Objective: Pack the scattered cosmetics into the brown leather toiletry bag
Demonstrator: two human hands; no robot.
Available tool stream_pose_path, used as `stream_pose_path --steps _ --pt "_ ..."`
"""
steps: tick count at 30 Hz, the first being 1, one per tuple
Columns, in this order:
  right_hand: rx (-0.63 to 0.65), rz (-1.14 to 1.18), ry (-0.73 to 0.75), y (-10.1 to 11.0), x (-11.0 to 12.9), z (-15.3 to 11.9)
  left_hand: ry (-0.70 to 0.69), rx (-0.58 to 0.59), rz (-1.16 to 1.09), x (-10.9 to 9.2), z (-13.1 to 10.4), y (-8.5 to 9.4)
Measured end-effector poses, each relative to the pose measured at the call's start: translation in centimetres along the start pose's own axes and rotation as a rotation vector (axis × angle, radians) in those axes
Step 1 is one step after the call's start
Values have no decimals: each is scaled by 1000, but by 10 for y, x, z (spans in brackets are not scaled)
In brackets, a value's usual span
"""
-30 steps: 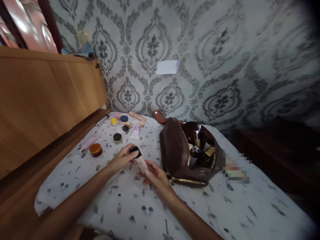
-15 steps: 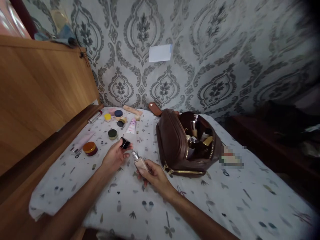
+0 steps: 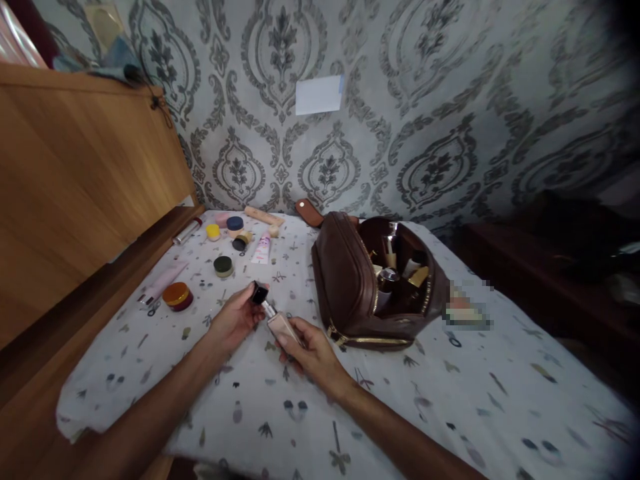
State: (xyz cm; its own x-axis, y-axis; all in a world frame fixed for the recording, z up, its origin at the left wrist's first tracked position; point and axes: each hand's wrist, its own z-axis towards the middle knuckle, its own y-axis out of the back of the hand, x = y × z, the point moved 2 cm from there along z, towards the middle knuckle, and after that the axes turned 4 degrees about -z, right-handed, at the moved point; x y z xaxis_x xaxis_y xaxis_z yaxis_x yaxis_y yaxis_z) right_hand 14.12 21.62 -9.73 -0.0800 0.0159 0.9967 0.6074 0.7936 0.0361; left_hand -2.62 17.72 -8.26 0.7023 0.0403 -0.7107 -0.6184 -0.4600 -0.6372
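Observation:
Held between the fingers of my left hand point(image 3: 236, 320) is a shiny black bottle cap point(image 3: 259, 292). My right hand point(image 3: 313, 353) is wrapped round a beige foundation bottle point(image 3: 283, 329), tilted with its silver neck toward the cap. Cap and neck are very close; whether they touch I cannot tell. Just right of my hands stands a brown leather makeup bag point(image 3: 345, 287), unzipped, with several bottles and gold-topped items inside.
On the patterned cloth point(image 3: 280, 433) to the left lie an amber-lidded jar point(image 3: 177, 296), a dark green-lidded jar point(image 3: 223, 267), a white-pink tube point(image 3: 262, 248) and several other cosmetics. A wooden cabinet point(image 3: 90, 180) borders the left; a patterned wall point(image 3: 345, 153) rises behind.
My left hand has brought the black cap right and down to the bottle's neck. The bottle has stayed nearly where it was in my right hand. The camera view has shifted slightly.

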Motion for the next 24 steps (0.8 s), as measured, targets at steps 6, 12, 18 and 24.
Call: stream_pose_path --steps 6,12,18,24 --pt "-21 -19 -15 1 1 -1 -146 62 215 -1 -5 -3" --pt "-56 -59 29 0 3 -2 -260 94 460 -2 -9 -6" --pt "-115 -150 97 2 0 -2 -311 139 612 -1 -9 -6" --pt "-117 -206 106 3 -1 -4 -305 181 656 0 -13 -11"
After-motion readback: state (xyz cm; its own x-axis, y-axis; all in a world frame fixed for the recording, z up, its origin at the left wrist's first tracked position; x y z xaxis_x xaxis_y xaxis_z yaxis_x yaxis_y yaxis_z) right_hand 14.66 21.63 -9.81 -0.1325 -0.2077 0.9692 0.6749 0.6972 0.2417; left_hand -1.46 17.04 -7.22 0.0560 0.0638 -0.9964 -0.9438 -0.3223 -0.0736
